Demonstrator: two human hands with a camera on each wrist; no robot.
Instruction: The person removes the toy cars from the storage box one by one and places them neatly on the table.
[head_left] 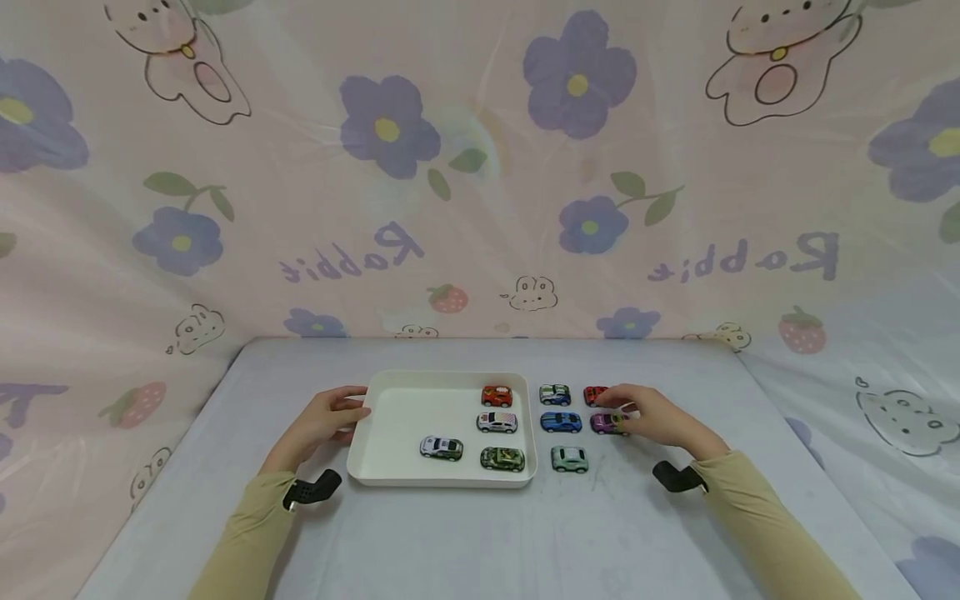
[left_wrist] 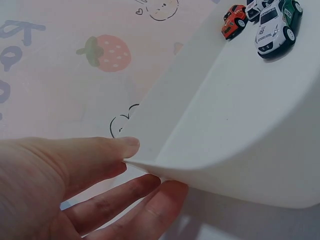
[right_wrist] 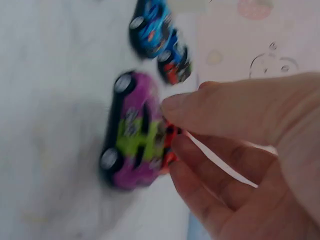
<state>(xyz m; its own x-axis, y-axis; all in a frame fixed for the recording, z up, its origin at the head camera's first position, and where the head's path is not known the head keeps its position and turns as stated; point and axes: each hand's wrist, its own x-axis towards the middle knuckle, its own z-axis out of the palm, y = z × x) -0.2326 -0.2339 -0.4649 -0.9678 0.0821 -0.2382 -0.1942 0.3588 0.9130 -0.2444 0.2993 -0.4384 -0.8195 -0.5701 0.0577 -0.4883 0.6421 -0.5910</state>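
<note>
My left hand (head_left: 336, 417) grips the left edge of a white tray (head_left: 390, 383); in the left wrist view the thumb lies at the rim and the fingers are outside and under it. Four-wheeled toy cars stand in the tray: a red car (head_left: 497, 396), a white patterned car (head_left: 497, 422), a camouflage car (head_left: 502, 459) and a white-and-green car (head_left: 441, 448). Right of the tray, my right hand (head_left: 654, 415) reaches over a red toy car (head_left: 594, 395) and a purple-and-green toy car (right_wrist: 131, 127), its thumb and fingers parted close to both.
Between the tray and my right hand stand a white, blue and green car (head_left: 555, 394), a blue car (head_left: 561, 422) and a pale green car (head_left: 570, 459). A white cloth covers the table (head_left: 450, 542). A printed curtain (head_left: 480, 208) rises behind it.
</note>
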